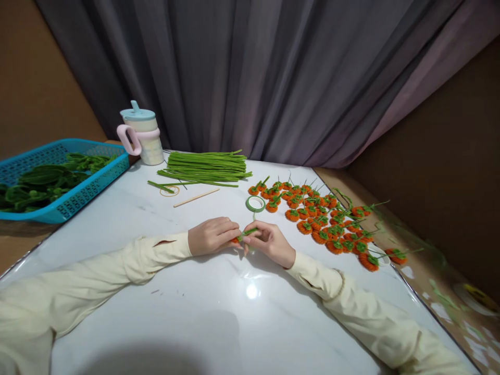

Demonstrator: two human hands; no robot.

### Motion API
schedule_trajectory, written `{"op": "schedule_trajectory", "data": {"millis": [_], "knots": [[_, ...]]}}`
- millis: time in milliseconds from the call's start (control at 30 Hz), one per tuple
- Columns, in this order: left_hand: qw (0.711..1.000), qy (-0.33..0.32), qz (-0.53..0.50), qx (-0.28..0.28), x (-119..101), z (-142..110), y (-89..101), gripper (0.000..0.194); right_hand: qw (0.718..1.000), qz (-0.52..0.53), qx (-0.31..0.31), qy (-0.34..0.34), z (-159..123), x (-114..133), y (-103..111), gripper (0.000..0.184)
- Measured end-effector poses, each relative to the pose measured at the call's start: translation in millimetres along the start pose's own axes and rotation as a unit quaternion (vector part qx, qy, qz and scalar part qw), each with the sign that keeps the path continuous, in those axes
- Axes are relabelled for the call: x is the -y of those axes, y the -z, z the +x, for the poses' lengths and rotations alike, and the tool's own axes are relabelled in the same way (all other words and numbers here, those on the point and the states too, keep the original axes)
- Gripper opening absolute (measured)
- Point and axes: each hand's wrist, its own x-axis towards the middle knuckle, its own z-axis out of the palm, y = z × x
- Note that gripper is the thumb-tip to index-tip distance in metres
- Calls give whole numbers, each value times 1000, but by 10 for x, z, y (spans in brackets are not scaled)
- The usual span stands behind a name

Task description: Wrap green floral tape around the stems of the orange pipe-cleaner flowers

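Observation:
My left hand (214, 235) is closed around a small orange craft persimmon (236, 239), mostly hidden by the fingers. A short green stem (250, 231) sticks out from it toward my right hand (274, 242). The right fingers pinch at that stem, where a strip of pale green tape (254, 214) runs down from the tape roll (255, 203) just beyond. Several finished-looking orange persimmons (304, 227) with green tops and thin stems lie to the right of the roll.
Green pipe cleaners (207, 167) are piled at the back, with a wooden stick (196, 198) and a rubber band (169, 191) in front. A lidded cup (146, 138) stands behind. At left, a blue basket (94, 186) holds green leaf pieces (47, 179). A white roll (378, 254) sits near the right edge.

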Motion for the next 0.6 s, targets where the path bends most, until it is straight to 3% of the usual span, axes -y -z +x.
{"op": "schedule_trajectory", "data": {"millis": [233,367,533,600], "knots": [[999,9,-53,8,-5,-28,0,15,985,-161,-25,61,-39,-7,-6,19],[992,45,-115,16,-12,-31,8,14,966,-230,-45,113,-61,-4,-6,15],[980,79,-181,19,-22,-1,20,11,881,-364,-45,300,-37,-25,18,3],[978,81,-190,16,-25,11,22,11,860,-382,-39,338,-24,-35,26,6]]}}
